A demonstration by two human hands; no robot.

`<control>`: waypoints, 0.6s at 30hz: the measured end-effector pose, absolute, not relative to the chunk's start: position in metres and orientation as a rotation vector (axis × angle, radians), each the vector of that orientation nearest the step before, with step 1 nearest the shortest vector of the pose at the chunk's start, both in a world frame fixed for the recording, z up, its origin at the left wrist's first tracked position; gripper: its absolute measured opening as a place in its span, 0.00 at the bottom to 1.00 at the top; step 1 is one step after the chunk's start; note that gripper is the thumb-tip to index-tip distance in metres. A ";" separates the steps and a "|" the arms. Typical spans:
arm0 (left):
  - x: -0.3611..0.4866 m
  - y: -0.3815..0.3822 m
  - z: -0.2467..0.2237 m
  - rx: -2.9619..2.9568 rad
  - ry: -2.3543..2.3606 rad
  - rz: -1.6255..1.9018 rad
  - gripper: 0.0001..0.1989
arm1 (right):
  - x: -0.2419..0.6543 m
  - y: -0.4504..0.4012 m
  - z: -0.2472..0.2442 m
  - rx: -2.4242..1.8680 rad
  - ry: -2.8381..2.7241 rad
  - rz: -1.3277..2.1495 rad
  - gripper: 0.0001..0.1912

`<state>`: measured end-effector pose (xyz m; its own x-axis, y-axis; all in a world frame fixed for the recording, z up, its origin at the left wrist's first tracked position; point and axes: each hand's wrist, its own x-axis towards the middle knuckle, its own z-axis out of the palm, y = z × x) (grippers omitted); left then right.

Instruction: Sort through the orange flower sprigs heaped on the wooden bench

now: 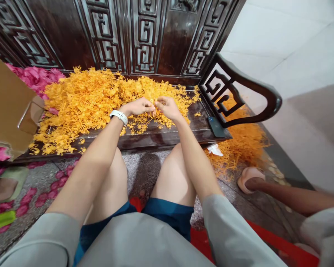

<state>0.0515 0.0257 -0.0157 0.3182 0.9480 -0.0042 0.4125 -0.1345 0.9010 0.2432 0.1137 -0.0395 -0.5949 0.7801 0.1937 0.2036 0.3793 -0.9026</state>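
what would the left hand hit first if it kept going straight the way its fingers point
Most likely the right hand, directly across from the left hand, though depth is hard to judge from this one view.

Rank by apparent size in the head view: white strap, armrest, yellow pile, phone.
Largest to smallest:
1. Yellow pile
2. Armrest
3. Phone and white strap: too close to rank; the strap is probably nearer the camera.

Apparently open air above yellow flowers (91, 96), with bench back (174, 44) behind, armrest (250, 83) at right
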 end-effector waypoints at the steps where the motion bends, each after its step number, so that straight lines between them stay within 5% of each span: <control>1: 0.051 0.025 -0.016 1.685 1.271 0.758 0.15 | 0.241 0.112 -0.039 -0.830 -2.004 1.209 0.16; 9: 0.039 0.017 -0.022 1.143 1.375 1.172 0.29 | 0.244 0.096 -0.024 -0.611 -2.090 1.309 0.10; 15: 0.061 0.038 -0.025 1.048 1.541 1.505 0.21 | 0.242 0.084 -0.012 -0.617 -2.354 0.802 0.10; 18: 0.074 0.030 -0.016 1.022 1.496 1.596 0.21 | 0.246 0.045 0.009 -0.441 -2.380 0.963 0.12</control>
